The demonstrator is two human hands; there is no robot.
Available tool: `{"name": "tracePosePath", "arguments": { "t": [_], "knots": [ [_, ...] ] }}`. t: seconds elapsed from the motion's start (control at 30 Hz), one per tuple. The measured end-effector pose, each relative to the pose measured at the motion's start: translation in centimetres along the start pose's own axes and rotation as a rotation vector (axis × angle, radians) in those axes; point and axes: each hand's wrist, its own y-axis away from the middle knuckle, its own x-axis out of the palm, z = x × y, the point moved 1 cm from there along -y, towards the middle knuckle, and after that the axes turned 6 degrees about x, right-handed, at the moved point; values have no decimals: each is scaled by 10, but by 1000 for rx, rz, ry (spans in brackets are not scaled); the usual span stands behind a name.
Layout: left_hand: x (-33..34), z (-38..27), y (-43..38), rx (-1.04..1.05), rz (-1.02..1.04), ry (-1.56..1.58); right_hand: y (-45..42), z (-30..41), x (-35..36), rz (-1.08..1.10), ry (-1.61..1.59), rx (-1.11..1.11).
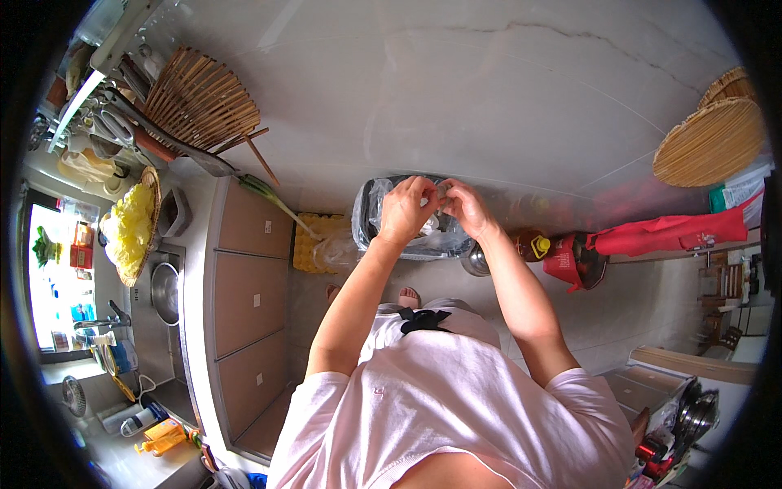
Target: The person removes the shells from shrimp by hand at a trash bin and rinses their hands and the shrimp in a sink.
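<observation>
My left hand point(405, 208) and my right hand point(467, 206) are close together over a dark bin point(360, 227) lined with a clear plastic bag point(377, 194). Between the fingertips of my right hand is a small greyish item point(442, 191), too small to identify. The fingers of my left hand curl inward beside it; whether they pinch anything is hidden. Pale scraps point(430, 226) lie in the bin below my hands.
Left of the bin are yellow egg trays point(310, 250) and a green onion stalk point(275, 198) hanging over the counter's edge. To the right stand a metal pot point(475, 261), an oil bottle point(533, 246) and a red bag point(565, 263). Drawers point(250, 299) line the left side.
</observation>
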Motion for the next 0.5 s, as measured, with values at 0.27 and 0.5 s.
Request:
{"name": "tracePosePath", "arguments": {
  "t": [0.27, 0.5],
  "knots": [
    [1, 2, 3, -40, -31, 6, -2, -5, -1, 39, -92, 2],
    [1, 2, 4, -65, -30, 15, -2, -7, -2, 59, -142, 5]
  ]
}}
